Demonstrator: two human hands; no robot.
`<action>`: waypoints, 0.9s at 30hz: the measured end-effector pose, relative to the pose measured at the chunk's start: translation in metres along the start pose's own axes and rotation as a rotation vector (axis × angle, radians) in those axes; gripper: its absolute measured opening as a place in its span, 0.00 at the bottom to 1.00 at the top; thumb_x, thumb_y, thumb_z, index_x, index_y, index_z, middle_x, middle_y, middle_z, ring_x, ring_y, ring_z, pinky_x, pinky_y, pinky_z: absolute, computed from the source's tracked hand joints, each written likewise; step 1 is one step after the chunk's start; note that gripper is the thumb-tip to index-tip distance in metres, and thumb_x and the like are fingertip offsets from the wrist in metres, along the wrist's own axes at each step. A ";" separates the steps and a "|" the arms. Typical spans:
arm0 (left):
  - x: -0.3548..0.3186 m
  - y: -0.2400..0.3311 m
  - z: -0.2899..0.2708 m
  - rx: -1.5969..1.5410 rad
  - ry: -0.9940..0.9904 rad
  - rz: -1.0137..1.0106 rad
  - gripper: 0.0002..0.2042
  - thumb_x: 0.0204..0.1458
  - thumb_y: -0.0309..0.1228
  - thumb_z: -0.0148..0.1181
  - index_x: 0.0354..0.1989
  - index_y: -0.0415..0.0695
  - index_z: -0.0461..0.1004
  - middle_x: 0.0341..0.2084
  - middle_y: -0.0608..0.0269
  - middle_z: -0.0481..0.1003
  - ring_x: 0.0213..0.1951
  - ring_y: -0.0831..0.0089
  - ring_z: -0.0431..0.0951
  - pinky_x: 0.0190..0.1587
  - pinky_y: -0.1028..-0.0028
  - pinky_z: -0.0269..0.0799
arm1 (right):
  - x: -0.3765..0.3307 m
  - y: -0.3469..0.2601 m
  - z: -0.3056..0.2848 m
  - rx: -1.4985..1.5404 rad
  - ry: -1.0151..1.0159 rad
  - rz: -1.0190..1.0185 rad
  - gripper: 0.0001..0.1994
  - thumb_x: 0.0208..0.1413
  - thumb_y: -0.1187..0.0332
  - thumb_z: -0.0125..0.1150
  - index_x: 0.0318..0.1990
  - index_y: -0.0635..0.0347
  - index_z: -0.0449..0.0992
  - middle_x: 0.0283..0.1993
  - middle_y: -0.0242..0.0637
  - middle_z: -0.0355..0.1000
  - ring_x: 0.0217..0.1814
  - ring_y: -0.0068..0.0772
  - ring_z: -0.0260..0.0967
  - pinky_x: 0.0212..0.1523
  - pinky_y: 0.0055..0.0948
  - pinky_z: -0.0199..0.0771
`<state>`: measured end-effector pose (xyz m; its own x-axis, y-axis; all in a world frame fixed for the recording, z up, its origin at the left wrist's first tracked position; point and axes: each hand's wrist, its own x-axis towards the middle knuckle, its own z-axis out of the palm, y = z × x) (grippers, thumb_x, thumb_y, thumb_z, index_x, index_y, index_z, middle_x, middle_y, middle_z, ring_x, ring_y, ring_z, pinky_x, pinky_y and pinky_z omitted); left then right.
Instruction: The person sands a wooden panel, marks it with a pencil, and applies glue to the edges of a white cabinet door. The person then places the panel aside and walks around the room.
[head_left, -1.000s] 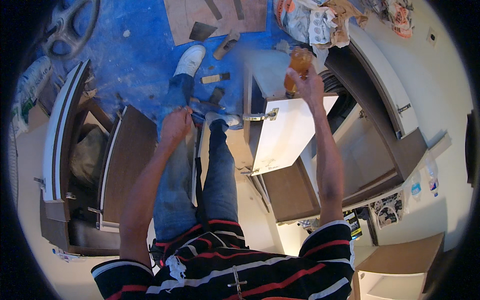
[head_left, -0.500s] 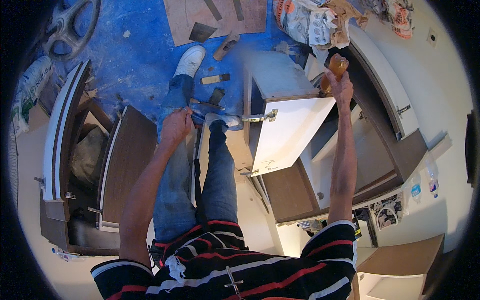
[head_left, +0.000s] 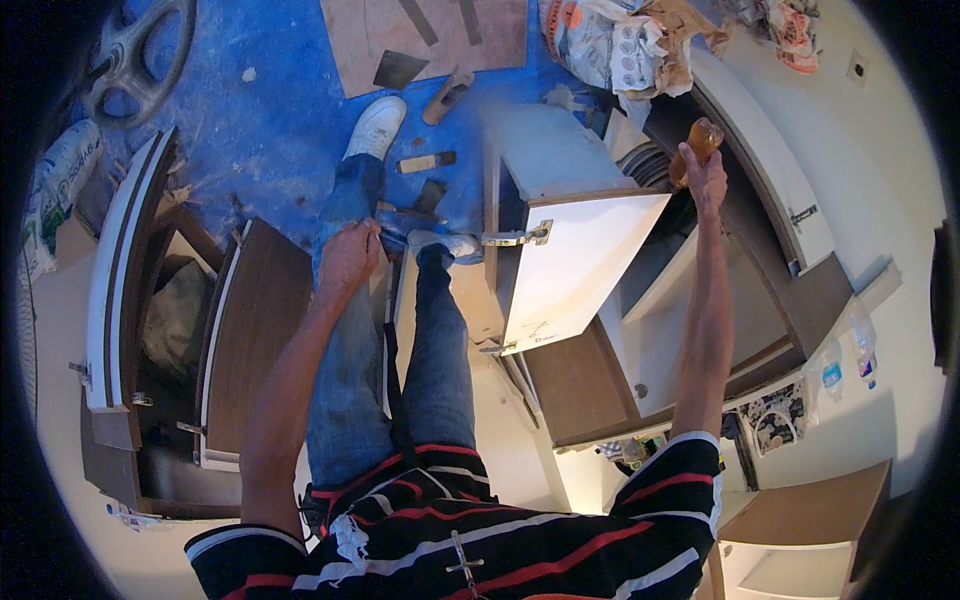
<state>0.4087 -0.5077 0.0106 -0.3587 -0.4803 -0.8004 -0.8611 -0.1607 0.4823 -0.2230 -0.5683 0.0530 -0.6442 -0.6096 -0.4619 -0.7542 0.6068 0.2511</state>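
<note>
My right hand (head_left: 707, 183) grips an amber-brown plastic bottle (head_left: 702, 140), holding it over the open cabinet on the right. The bottle tilts away from me, its rounded end toward the wall. Closed in a fist, my left hand (head_left: 348, 254) rests by my left knee; whatever it may hold is hidden. A thin dark tool (head_left: 412, 212) lies just beyond that fist, near my shoes. Between my arms, a white cabinet door (head_left: 585, 265) with metal hinges stands at an angle, nearest to my right forearm.
Blue sheeting (head_left: 270, 110) covers the floor ahead. On it lie a wooden block plane-like piece (head_left: 447, 96), a scraper-like tool (head_left: 426, 162) and a brown board (head_left: 470, 55). Another cabinet (head_left: 262, 330) stands open at left. Torn sacks (head_left: 610, 50) sit at the back right. Clear bottles (head_left: 832, 375) are by the wall.
My right hand has carried the bottle a little to the right, away from the white door. My left hand has barely shifted and stays closed.
</note>
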 end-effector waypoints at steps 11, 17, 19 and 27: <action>-0.004 -0.007 0.009 0.007 0.014 0.033 0.10 0.61 0.35 0.51 0.44 0.45 0.75 0.36 0.45 0.78 0.37 0.43 0.79 0.43 0.50 0.76 | -0.017 0.004 -0.013 0.056 0.042 0.035 0.40 0.48 0.30 0.62 0.55 0.57 0.70 0.50 0.55 0.78 0.54 0.60 0.76 0.56 0.50 0.73; -0.006 -0.010 0.007 0.012 -0.017 -0.024 0.10 0.60 0.34 0.51 0.44 0.45 0.75 0.35 0.45 0.78 0.38 0.44 0.79 0.44 0.50 0.75 | -0.025 -0.041 -0.017 0.063 0.021 -0.026 0.40 0.49 0.31 0.62 0.55 0.58 0.72 0.47 0.55 0.79 0.52 0.59 0.77 0.54 0.50 0.74; -0.006 -0.010 0.005 0.042 -0.048 -0.036 0.10 0.60 0.33 0.51 0.44 0.45 0.75 0.35 0.45 0.78 0.39 0.44 0.79 0.43 0.50 0.75 | -0.023 -0.071 -0.001 0.141 -0.040 -0.050 0.41 0.48 0.31 0.63 0.54 0.62 0.73 0.47 0.55 0.79 0.52 0.57 0.77 0.54 0.47 0.74; -0.002 -0.011 -0.006 0.019 -0.027 -0.034 0.09 0.59 0.33 0.52 0.42 0.43 0.75 0.33 0.44 0.78 0.38 0.45 0.79 0.43 0.50 0.75 | -0.005 -0.233 0.152 0.446 -0.588 -0.211 0.41 0.48 0.31 0.63 0.49 0.67 0.79 0.42 0.47 0.80 0.43 0.41 0.79 0.46 0.37 0.76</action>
<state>0.4212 -0.5099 0.0087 -0.3385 -0.4518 -0.8254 -0.8796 -0.1595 0.4481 -0.0244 -0.6292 -0.1322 -0.2245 -0.4395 -0.8697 -0.6504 0.7322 -0.2021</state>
